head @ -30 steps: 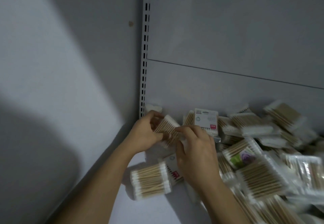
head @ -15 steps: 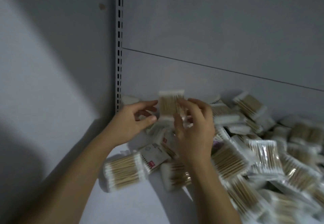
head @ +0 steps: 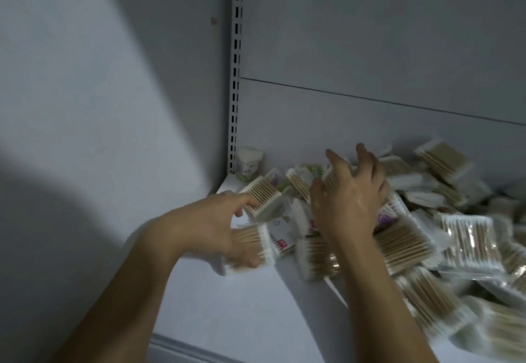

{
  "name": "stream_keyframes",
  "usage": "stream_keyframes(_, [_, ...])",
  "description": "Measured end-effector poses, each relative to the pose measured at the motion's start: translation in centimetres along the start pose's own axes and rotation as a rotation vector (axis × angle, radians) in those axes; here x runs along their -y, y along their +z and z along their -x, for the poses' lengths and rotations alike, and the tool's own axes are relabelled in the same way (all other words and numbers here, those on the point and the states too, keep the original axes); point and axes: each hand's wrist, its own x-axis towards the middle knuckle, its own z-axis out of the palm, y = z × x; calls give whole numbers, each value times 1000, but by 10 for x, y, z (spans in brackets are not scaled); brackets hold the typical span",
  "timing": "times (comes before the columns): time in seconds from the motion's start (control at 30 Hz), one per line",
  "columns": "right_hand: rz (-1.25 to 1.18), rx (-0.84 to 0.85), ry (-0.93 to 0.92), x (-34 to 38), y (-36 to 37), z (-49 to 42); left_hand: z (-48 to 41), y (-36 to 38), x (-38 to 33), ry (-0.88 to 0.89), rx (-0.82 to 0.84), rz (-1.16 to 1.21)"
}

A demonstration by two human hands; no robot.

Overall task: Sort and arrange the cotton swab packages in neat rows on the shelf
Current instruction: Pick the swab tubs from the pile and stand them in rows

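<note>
Many cotton swab packages [head: 404,246], clear wraps of wooden sticks with white tips, lie in a loose heap across the right half of the white shelf [head: 227,305]. My left hand [head: 216,226] lies on a separate package [head: 253,241] at the heap's left edge. Its fingers curl round the package's near side, and its thumb touches a tilted package [head: 263,195] just behind. My right hand [head: 350,200] rests on top of the heap with its fingers spread, and it hides the packages beneath. Motion blurs the right side of the heap.
A slotted metal upright [head: 235,78] runs down the back left corner, beside the grey side wall [head: 99,92]. A small white printed pack [head: 248,163] stands in that corner. The grey back panel [head: 370,49] rises behind the heap. Bare shelf lies near my forearms.
My right hand let go of the package it held up and dropped flat onto the heap. My left hand moved down and forward onto the package at the left edge. The camera view shifted left.
</note>
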Motion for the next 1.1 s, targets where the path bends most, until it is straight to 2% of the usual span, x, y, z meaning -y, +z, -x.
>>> stream_keyframes(0.07, [-117, -7, -102, 11, -2, 4, 0, 8, 7, -23, 23, 83])
stream_keyframes(0.13, [-205, 61, -211, 21, 0, 11, 0, 12, 16, 8, -3, 248])
stream_keyframes(0.27, [-403, 301, -343, 40, 4, 26, -3, 11, 31, 43, -353, 450])
stream_keyframes(0.37, [-488, 404, -345, 41, 9, 31, -13, 9, 29, 37, -593, 820])
stream_keyframes(0.43, [-522, 473, -343, 36, 14, 31, -21, 14, 24, -49, -600, 1083])
stream_keyframes(0.5, [-543, 522, -345, 32, 20, 32, -27, 23, 20, -179, -549, 1209])
stream_keyframes(0.53, [-536, 516, -342, 31, 24, 33, -31, 28, 18, -223, -554, 1199])
stream_keyframes(0.6, [-519, 441, -298, 33, 27, 33, -34, 36, 16, -198, -701, 1012])
stream_keyframes(0.7, [-498, 334, -154, 34, 26, 30, -25, 35, 19, 136, -999, 510])
stream_keyframes(0.73, [-471, 342, -123, 32, 25, 30, -22, 34, 21, 235, -995, 415])
stream_keyframes(0.8, [-408, 369, -105, 28, 22, 29, -17, 40, 31, 349, -796, 386])
stream_keyframes(0.87, [-399, 371, -87, 29, 20, 29, -14, 51, 38, 341, -570, 369])
stream_keyframes(0.9, [-419, 372, -74, 30, 20, 29, -15, 55, 39, 333, -554, 316])
stream_keyframes(1.0, [-546, 448, -56, 35, 23, 29, -21, 60, 38, 293, -724, 213])
stream_keyframes(1.1, [-642, 528, -148, 40, 26, 34, -27, 60, 42, 192, -851, 190])
